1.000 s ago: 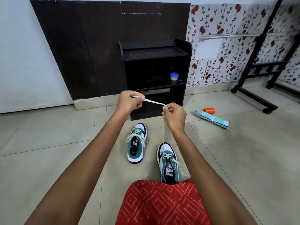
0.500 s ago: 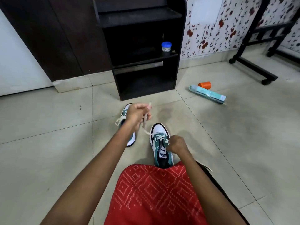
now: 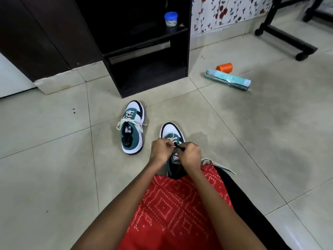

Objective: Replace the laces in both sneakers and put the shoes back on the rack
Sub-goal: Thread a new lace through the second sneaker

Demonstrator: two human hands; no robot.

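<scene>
Over a lap of red diamond-printed cloth (image 3: 171, 204), the left hand (image 3: 161, 151) has come down from its raised pull and is now meeting the right hand (image 3: 191, 154). Both are pinching the flat cream lace (image 3: 173, 139) with curled fingers above the tongue of the near teal-and-white knit sneaker (image 3: 170, 129), which is standing on the glossy pale floor tiles (image 3: 54, 168). A loose lace end (image 3: 223, 166) is trailing to the right. Beyond, the matching second sneaker (image 3: 132, 130) is sitting laced near the black wooden rack (image 3: 188, 42), whose shelf is holding a blue-lidded clear jar (image 3: 170, 19).
</scene>
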